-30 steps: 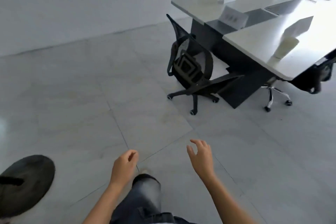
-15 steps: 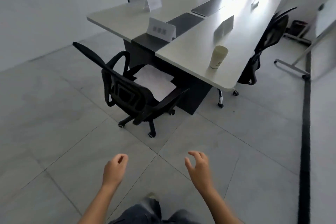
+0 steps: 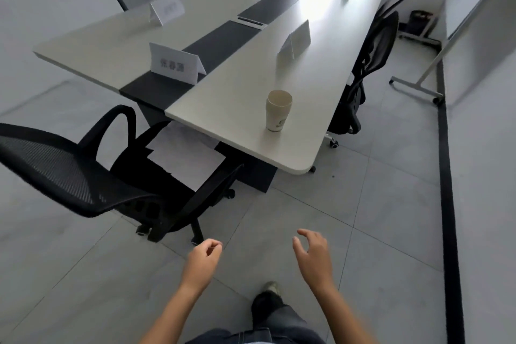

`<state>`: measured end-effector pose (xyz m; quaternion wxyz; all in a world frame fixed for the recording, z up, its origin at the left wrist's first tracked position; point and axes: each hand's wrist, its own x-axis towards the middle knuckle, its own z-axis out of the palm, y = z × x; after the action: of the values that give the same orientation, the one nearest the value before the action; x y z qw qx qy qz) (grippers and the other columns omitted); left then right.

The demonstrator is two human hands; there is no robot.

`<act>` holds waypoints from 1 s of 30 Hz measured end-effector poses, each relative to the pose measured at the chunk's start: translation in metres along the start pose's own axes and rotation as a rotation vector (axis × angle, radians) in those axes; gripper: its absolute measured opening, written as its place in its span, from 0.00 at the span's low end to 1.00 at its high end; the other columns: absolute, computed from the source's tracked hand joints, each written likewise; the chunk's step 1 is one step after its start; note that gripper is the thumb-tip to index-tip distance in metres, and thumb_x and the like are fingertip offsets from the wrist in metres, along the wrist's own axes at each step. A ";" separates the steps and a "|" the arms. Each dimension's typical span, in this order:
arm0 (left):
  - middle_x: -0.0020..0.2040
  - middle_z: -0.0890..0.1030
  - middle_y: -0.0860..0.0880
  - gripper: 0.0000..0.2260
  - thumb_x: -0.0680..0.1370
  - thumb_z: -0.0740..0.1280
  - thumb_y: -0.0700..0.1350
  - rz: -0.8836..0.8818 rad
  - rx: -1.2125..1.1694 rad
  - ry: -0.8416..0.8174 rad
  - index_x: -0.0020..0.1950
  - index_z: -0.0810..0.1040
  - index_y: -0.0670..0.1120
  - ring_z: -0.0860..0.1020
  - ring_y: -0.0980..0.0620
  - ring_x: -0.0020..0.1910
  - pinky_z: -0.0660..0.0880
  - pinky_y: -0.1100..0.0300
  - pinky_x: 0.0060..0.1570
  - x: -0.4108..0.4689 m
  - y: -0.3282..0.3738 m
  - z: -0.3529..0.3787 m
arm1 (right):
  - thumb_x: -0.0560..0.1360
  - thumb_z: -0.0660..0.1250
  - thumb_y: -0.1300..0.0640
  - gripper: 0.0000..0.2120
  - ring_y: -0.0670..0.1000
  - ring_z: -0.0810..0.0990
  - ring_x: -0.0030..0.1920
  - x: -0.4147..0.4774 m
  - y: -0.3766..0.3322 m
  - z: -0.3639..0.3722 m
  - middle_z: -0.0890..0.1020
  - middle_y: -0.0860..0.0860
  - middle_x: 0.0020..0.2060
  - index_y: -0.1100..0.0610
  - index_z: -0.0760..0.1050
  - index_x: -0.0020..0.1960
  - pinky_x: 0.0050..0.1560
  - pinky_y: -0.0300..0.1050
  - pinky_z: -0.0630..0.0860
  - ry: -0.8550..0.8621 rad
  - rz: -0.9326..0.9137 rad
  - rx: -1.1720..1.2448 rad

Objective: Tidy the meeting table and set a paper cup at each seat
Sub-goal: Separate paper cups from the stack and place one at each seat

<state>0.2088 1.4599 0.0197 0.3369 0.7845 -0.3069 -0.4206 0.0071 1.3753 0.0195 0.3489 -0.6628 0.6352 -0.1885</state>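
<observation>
Grey tiles [image 3: 363, 218] are seen under the left hand [image 3: 202, 260] and right hand [image 3: 314, 253], both loosely curled and empty at lower centre. Mid-frame, a paper cup [image 3: 278, 110] is stood upright near the table [image 3: 237, 98] corner. The approach step is judged underway; a reach to the cup is called for next.

Approach to the paper cup [image 3: 278, 110]. Bare floor tiles [image 3: 321, 204] lie between the left hand [image 3: 202, 262] and right hand [image 3: 314, 255], each holding nothing, and the rounded near corner of the meeting table [image 3: 237, 109]. The cup stands upright near that edge with bare tabletop all round; the nearest name card [image 3: 297, 39] stands well apart, farther up. A black mesh chair [image 3: 83, 176] obstructs the left side; a second chair [image 3: 375, 45] is pushed in at the right edge beyond the cup.
</observation>
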 end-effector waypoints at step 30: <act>0.74 0.59 0.46 0.43 0.64 0.69 0.54 0.353 0.224 -0.235 0.74 0.52 0.48 0.60 0.44 0.72 0.62 0.49 0.69 0.273 0.191 0.009 | 0.77 0.56 0.60 0.17 0.58 0.64 0.68 0.271 -0.154 -0.030 0.68 0.55 0.69 0.58 0.68 0.66 0.64 0.53 0.66 0.018 -0.338 -0.452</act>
<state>0.2883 1.1375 0.0428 0.2782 0.6969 -0.5210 -0.4068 0.1291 1.0967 0.0960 0.1501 -0.8185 0.5447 -0.1036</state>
